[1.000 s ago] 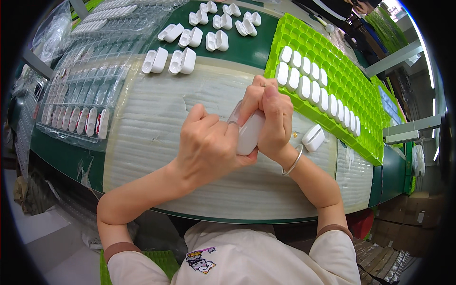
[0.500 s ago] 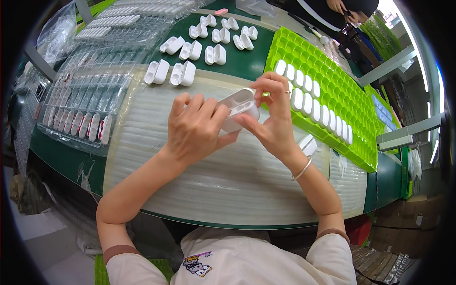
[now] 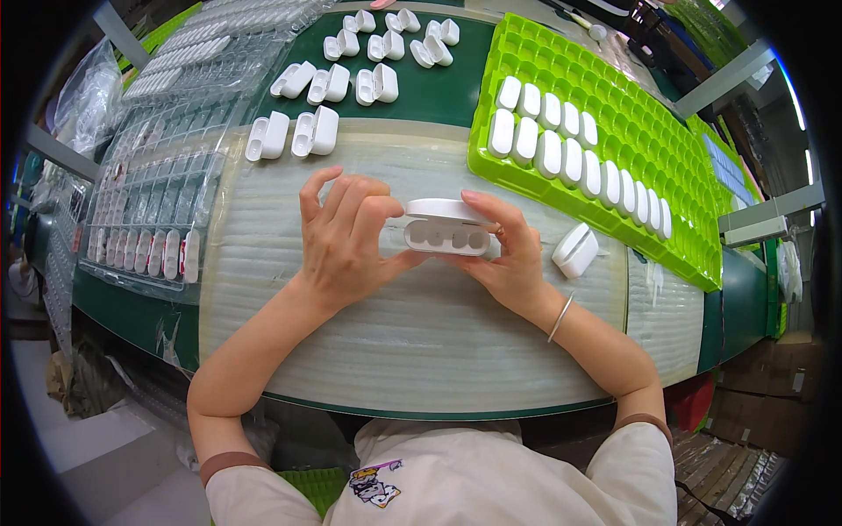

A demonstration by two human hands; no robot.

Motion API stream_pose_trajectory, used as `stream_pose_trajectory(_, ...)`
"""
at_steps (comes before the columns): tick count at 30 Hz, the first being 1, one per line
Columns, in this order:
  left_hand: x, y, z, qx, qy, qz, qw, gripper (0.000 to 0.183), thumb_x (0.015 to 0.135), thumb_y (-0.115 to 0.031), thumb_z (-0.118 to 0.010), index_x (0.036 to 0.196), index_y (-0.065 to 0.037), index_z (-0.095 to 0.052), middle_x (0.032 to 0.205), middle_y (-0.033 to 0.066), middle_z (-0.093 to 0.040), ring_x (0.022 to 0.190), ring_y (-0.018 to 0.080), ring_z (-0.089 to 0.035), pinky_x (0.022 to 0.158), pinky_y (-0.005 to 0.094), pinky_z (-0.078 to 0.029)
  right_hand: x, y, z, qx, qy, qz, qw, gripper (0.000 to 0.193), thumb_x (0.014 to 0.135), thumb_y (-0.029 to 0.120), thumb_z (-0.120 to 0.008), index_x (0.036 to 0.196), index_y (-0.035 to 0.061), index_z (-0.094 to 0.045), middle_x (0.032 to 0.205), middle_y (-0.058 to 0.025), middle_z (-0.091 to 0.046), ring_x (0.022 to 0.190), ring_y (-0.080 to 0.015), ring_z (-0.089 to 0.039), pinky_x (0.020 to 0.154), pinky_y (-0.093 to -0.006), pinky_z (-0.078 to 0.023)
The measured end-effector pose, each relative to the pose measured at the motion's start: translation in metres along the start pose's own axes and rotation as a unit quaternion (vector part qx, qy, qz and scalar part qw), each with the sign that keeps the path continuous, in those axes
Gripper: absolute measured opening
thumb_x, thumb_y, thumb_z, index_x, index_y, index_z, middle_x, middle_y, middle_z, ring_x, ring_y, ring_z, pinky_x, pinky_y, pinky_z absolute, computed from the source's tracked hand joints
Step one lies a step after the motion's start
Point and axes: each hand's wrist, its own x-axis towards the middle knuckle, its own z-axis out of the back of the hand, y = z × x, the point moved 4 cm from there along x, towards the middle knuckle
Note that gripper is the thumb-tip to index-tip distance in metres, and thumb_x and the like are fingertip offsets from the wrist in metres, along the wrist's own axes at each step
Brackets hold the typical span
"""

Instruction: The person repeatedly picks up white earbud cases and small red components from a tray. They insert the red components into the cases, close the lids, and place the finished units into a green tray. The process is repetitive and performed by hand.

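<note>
Between my two hands is a white earbud charging case (image 3: 445,237), its lid partly raised and its empty wells facing me. My left hand (image 3: 342,241) pinches the left end, thumb below and forefinger at the lid's edge. Around the right end my right hand (image 3: 509,254) is closed, with the forefinger on the lid and the thumb beneath. A second white case (image 3: 575,251), lid slightly raised, lies on the mat just right of my right hand. Beyond my left hand several white cases (image 3: 316,131) stand with their lids raised.
A pale padded mat (image 3: 395,351) covers the green table (image 3: 430,105). To the right, a bright green tray (image 3: 596,210) holds two rows of white cases. Clear plastic trays (image 3: 162,188) with small white parts lie at the left.
The case has turned level, and its lid has come down from wide open to partly raised. My right hand has lowered a little. The view has shifted, uncovering more of the case on the right.
</note>
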Motion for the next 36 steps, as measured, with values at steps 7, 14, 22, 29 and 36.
stream_pose_trajectory(7,-0.001,0.004,-0.005,-0.090,0.010,0.007,0.996,0.072,0.057,-0.035,-0.082,0.110,-0.011,-0.039,0.096,0.0071,-0.055,0.094,0.0208,-0.052,0.100,0.0474,-0.022,0.001,-0.003,0.000,0.035,0.005,-0.007,0.999,0.064,0.064,0.006,-0.077,0.120,0.0102,-0.046,0.117,-0.0087,-0.056,0.096,-0.0260,-0.061,0.079,-0.0338,-0.053)
stream_pose_trajectory(14,-0.005,-0.001,0.004,-0.092,-0.011,-0.029,0.995,0.057,0.066,-0.045,-0.072,0.110,-0.016,-0.051,0.110,0.0060,-0.052,0.105,0.0212,-0.048,0.102,0.0492,-0.019,0.001,0.002,-0.004,0.048,0.030,-0.042,0.998,0.063,0.065,0.005,-0.076,0.121,0.0089,-0.046,0.117,-0.0093,-0.056,0.097,-0.0249,-0.061,0.079,-0.0326,-0.053)
stream_pose_trajectory(22,0.001,-0.012,0.003,-0.211,0.152,-0.050,0.964,0.026,0.078,-0.043,-0.056,0.085,-0.020,-0.067,0.120,0.0077,-0.051,0.114,0.0267,-0.042,0.104,0.0500,-0.015,-0.001,0.004,-0.012,0.180,0.269,-0.171,0.931,0.062,0.069,0.021,-0.076,0.121,0.0088,-0.046,0.070,-0.0079,-0.058,0.055,-0.0122,-0.049,0.051,-0.0270,-0.040)
stream_pose_trajectory(29,0.005,-0.023,0.002,-0.334,0.215,-0.072,0.915,0.042,0.076,-0.058,-0.051,0.081,-0.020,-0.068,0.125,0.0111,-0.049,0.120,0.0304,-0.037,0.104,0.0500,-0.012,-0.015,0.002,-0.026,0.343,0.391,-0.154,0.840,0.066,0.069,0.025,-0.078,0.119,0.0005,-0.042,0.094,-0.0068,-0.058,0.083,-0.0121,-0.059,0.071,-0.0243,-0.048)
stream_pose_trajectory(36,0.002,-0.027,0.003,-0.382,0.183,-0.033,0.905,0.044,0.080,-0.054,-0.049,0.081,-0.010,-0.054,0.121,0.0171,-0.050,0.116,0.0311,-0.042,0.103,0.0516,-0.015,-0.015,0.008,-0.027,0.383,0.423,-0.186,0.800,0.065,0.072,0.020,-0.076,0.122,0.0005,-0.039,0.109,-0.0084,-0.053,0.093,-0.0121,-0.056,0.079,-0.0249,-0.047)
